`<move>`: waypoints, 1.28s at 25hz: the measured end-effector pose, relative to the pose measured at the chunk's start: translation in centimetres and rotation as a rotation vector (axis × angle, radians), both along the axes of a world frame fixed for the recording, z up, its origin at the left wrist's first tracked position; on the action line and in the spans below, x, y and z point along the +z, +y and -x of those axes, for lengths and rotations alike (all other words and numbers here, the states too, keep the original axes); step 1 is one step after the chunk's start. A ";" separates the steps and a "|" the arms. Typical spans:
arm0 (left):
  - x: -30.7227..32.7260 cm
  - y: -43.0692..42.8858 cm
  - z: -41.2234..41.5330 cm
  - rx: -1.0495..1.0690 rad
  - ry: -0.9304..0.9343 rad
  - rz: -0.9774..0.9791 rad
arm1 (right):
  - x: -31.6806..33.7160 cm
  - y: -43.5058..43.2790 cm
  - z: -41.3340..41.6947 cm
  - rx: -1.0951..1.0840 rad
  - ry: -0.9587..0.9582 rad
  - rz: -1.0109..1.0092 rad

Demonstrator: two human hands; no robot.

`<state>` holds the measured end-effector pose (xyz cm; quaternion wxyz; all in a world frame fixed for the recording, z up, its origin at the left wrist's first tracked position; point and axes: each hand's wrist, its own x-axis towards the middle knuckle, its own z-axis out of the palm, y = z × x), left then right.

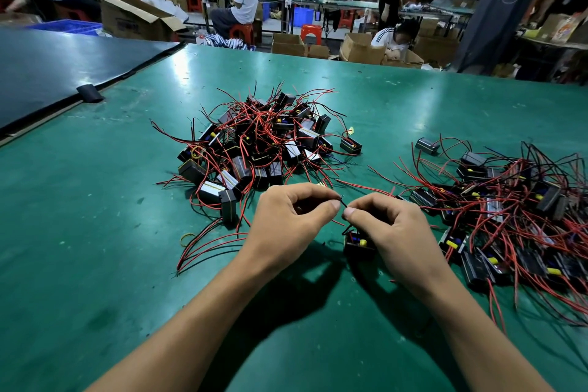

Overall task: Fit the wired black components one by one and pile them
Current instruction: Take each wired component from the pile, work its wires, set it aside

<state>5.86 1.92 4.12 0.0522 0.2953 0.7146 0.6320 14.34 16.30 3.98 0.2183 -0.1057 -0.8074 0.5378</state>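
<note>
On table, component pile ahead, second pile right, apparently apart.

Overhead light glares on the green table; dark shadows under left hand and right hand; background blurred, edges curved.

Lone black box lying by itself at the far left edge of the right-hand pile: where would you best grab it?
Probably pinch the lone black box across its long sides, coming from the left: bare table lies there, while its red wires seem to trail right into the right-hand pile.
</note>
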 end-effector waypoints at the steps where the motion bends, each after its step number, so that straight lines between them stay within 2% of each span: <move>1: 0.0 0.0 0.0 -0.006 0.005 0.002 | 0.0 0.1 0.0 0.008 0.000 0.005; 7: -0.2 0.2 0.1 -0.057 0.058 0.005 | 0.1 0.3 -0.2 0.001 0.042 -0.017; 12: -0.1 0.0 0.3 -0.154 0.093 0.053 | 0.4 0.4 -0.3 0.056 0.156 -0.209; 16: 0.2 -0.5 0.7 -0.222 0.051 0.083 | 0.5 1.0 -0.2 0.124 0.169 -0.193; 19: 0.3 -0.6 1.1 -0.269 -0.055 0.070 | 0.7 1.1 -0.3 0.151 0.167 -0.181; 24: 0.4 -1.0 1.4 -0.406 -0.178 0.049 | 0.8 1.7 -0.5 0.240 0.066 -0.082; 32: 0.7 -1.0 1.0 -0.413 -0.216 0.041 | 0.6 2.2 -0.5 0.306 0.000 0.027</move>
